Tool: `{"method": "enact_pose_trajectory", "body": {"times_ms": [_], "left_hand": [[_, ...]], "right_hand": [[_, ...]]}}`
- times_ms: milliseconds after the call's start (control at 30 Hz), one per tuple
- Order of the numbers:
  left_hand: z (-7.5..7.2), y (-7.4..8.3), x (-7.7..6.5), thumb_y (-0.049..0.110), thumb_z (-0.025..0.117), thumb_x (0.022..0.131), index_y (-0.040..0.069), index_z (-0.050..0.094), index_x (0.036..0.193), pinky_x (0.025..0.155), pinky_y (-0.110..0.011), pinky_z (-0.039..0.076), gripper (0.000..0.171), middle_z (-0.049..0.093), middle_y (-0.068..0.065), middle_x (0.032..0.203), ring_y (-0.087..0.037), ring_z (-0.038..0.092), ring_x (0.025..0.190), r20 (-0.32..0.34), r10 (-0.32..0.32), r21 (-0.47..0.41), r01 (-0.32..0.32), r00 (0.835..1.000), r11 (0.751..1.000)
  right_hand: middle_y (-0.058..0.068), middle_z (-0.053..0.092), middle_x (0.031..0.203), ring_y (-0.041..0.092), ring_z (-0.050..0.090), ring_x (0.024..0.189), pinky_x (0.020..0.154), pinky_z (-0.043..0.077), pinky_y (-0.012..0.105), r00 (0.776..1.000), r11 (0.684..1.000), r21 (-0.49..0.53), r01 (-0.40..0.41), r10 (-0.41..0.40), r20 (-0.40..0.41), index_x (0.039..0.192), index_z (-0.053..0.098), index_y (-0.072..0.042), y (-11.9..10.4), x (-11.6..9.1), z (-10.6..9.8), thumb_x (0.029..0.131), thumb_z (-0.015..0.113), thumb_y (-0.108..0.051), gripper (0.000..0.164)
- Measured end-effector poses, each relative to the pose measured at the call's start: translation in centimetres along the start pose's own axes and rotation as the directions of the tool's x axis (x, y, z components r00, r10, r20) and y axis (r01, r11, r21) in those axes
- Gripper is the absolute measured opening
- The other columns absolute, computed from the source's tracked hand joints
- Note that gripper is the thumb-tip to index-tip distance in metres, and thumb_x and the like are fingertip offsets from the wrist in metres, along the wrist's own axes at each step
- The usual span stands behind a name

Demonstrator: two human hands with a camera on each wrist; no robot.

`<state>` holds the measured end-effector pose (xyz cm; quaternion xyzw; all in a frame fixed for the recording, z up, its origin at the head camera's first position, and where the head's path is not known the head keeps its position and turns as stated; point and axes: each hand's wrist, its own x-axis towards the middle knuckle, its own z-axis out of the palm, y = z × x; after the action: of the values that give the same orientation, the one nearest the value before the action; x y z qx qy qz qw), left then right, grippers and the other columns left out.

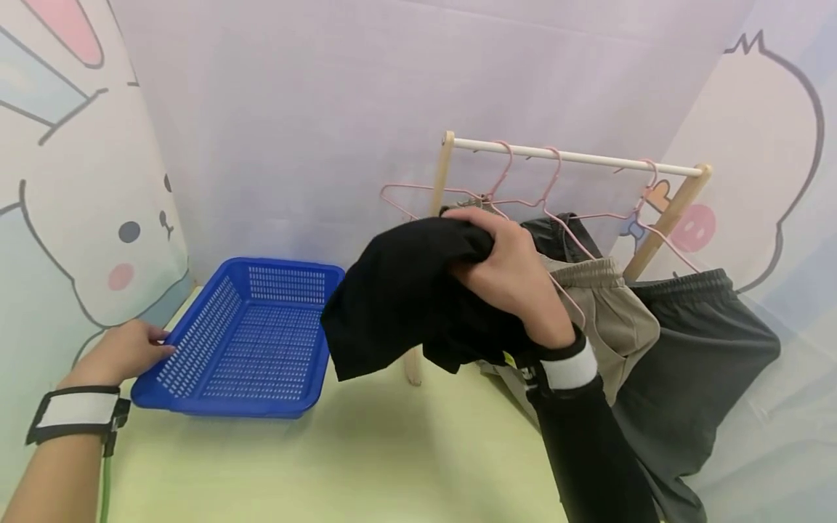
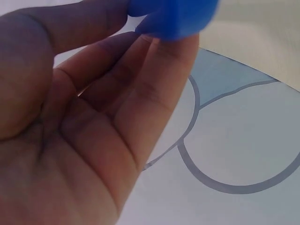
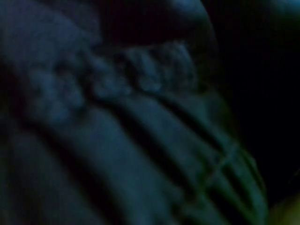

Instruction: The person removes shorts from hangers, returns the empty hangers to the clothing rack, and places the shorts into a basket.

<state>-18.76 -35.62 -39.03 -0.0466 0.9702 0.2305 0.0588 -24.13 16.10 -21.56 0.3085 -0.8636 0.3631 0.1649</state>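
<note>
At the left of the head view, my left hand (image 1: pixel 120 354) pinches the rim of a blue plastic basket (image 1: pixel 229 408) with perforated walls. Thumb and fingers meet on that blue rim (image 2: pixel 185 16) in the left wrist view. My right hand (image 1: pixel 513 272) grips a bunched black garment (image 1: pixel 395 294), holding it up between the basket and the clothes rack. Its lower edge hangs loose beside the basket's right side. Dark cloth with a gathered waistband (image 3: pixel 136 70) fills the right wrist view, dim and blurred. The basket holds nothing in view.
A rack with a white rail (image 1: pixel 575 157) and wooden posts stands at the back right. Pink hangers (image 1: pixel 554 178) hang on it, with beige shorts (image 1: pixel 604 305) and dark grey shorts (image 1: pixel 693 363) below. The pale green tabletop (image 1: pixel 366 457) lies under everything, with printed curtains around.
</note>
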Motion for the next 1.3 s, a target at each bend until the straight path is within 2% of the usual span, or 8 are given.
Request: {"method": "enact_pose_trajectory", "body": {"times_ms": [333, 500, 633, 833, 1033, 1300], "left_hand": [[0.3, -0.2, -1.1, 0.012, 0.065, 0.097, -0.027, 0.06, 0.116, 0.075, -0.059, 0.056, 0.043, 0.069, -0.033, 0.095, -0.037, 0.068, 0.08, -0.034, -0.026, 0.002, 0.026, 0.999, 1.0], [0.9, 0.4, -1.3, 0.01, 0.065, 0.097, -0.026, 0.062, 0.114, 0.075, -0.059, 0.056, 0.04, 0.069, -0.035, 0.096, -0.035, 0.069, 0.079, -0.063, -0.025, -0.012, 0.024, 0.998, 1.0], [1.6, 1.4, -1.2, 0.009, 0.065, 0.096, -0.025, 0.063, 0.114, 0.077, -0.059, 0.057, 0.038, 0.069, -0.038, 0.103, -0.039, 0.07, 0.083, -0.082, -0.015, -0.025, 0.013, 0.996, 1.0], [2.1, 2.7, -1.1, 0.008, 0.067, 0.096, -0.023, 0.065, 0.114, 0.078, -0.058, 0.057, 0.035, 0.069, -0.036, 0.103, -0.035, 0.068, 0.081, -0.104, -0.008, -0.056, 0.002, 0.995, 0.998], [2.4, 3.7, -1.4, 0.009, 0.067, 0.096, -0.021, 0.065, 0.118, 0.083, -0.059, 0.056, 0.037, 0.068, -0.037, 0.111, -0.041, 0.07, 0.091, -0.118, -0.014, -0.054, 0.007, 0.993, 0.999], [3.4, 5.4, -1.2, 0.01, 0.066, 0.098, -0.019, 0.065, 0.122, 0.085, -0.057, 0.056, 0.038, 0.069, -0.036, 0.115, -0.038, 0.071, 0.094, -0.125, -0.012, -0.07, 0.003, 0.992, 0.998]], "right_hand": [[-0.005, 0.071, 0.123, 0.011, 0.062, 0.109, 0.096, 0.046, 0.034, 0.986, 0.984, 0.076, 0.161, -0.163, 0.019, 0.126, 0.073, -0.023, -4.2, 6.5, 1.5, 0.086, 0.077, -0.009, 0.043], [-0.006, 0.07, 0.122, 0.01, 0.061, 0.107, 0.094, 0.046, 0.031, 0.976, 0.973, 0.096, 0.21, -0.214, 0.029, 0.126, 0.073, -0.021, -6.2, 9.0, 2.4, 0.086, 0.076, -0.01, 0.042], [-0.005, 0.07, 0.124, 0.01, 0.061, 0.112, 0.099, 0.045, 0.027, 0.97, 0.967, 0.114, 0.228, -0.235, 0.053, 0.127, 0.072, -0.02, -6.7, 10.4, 4.1, 0.085, 0.077, -0.011, 0.044], [-0.004, 0.07, 0.126, 0.014, 0.062, 0.115, 0.1, 0.046, 0.031, 0.962, 0.97, 0.136, 0.2, -0.221, 0.162, 0.128, 0.071, -0.022, -5.6, 11.1, 9.1, 0.087, 0.077, -0.015, 0.042], [-0.002, 0.072, 0.125, 0.017, 0.065, 0.115, 0.099, 0.048, 0.028, 0.941, 0.981, 0.11, 0.161, -0.186, 0.282, 0.126, 0.073, -0.021, -3.4, 10.6, 15.4, 0.084, 0.08, -0.019, 0.043], [0.0, 0.069, 0.129, 0.023, 0.063, 0.116, 0.099, 0.05, 0.039, 0.883, 1.0, 0.023, 0.019, -0.027, 0.468, 0.13, 0.071, -0.025, -0.3, 8.5, 22.0, 0.085, 0.082, -0.023, 0.046]]}}
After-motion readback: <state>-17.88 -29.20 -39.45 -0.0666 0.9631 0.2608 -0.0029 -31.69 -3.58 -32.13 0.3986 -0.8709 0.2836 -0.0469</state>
